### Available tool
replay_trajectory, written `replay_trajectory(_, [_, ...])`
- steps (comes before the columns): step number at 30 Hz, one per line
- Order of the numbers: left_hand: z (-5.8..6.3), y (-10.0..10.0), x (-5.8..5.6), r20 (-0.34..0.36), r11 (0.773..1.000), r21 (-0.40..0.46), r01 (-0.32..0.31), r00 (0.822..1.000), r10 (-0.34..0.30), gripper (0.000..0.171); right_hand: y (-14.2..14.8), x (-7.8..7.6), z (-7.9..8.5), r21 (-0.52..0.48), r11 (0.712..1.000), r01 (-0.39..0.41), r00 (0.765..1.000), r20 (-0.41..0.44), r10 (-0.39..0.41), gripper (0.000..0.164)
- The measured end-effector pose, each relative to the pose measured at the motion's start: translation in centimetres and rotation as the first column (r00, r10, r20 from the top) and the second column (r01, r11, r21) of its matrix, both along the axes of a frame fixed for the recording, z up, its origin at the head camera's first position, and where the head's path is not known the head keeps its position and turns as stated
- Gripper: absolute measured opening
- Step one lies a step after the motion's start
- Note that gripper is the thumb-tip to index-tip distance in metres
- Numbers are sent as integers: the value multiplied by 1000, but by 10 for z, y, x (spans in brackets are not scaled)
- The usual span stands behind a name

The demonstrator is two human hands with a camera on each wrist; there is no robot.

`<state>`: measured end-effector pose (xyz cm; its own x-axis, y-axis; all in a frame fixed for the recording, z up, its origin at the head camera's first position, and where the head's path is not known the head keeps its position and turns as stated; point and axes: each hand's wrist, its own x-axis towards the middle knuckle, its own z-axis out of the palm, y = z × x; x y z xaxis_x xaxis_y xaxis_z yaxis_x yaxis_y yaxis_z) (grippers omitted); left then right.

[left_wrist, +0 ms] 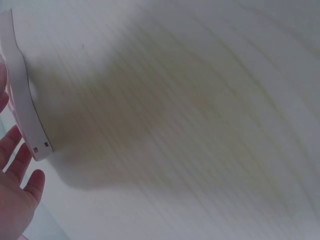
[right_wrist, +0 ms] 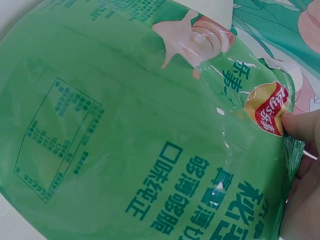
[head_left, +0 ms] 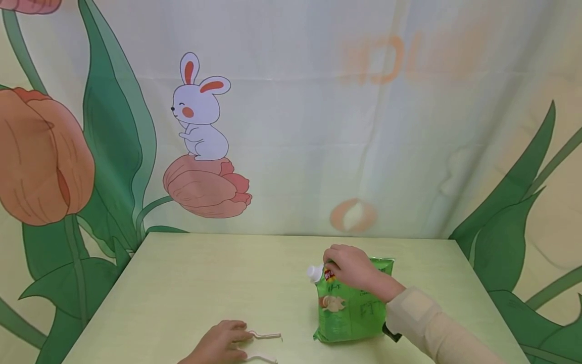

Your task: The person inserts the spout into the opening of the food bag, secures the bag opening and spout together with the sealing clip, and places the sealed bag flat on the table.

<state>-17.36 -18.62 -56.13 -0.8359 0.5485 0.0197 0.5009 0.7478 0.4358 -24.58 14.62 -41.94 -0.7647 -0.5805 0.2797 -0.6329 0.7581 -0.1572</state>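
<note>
A green Lay's chip bag point(head_left: 347, 313) stands on the right half of the table, printed side toward me. My right hand point(head_left: 352, 265) grips its top edge; in the right wrist view the thumb point(right_wrist: 300, 126) presses beside the red and yellow logo, with fingers behind. A white, round, cap-like piece point(head_left: 314, 273) shows at the bag's upper left corner; how it is attached is hidden. At the near edge, my left hand point(head_left: 220, 345) holds a slim pale bag clip point(head_left: 268, 335) with its two arms spread apart. The clip's slotted end point(left_wrist: 41, 148) lies by my fingers.
Both hands are over a pale wood-grain table point(head_left: 218, 273). Behind it hangs a curtain point(head_left: 291, 126) printed with tulips, leaves and a white rabbit. A dark band point(head_left: 391, 332) shows under my right sleeve, beside the bag.
</note>
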Motion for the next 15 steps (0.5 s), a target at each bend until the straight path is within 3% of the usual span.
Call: replay_trajectory(15, [3, -1, 4, 57, 1000, 6, -29, 998, 28, 40, 0, 0, 0, 10, 1000, 3, 1000, 5, -3, 5])
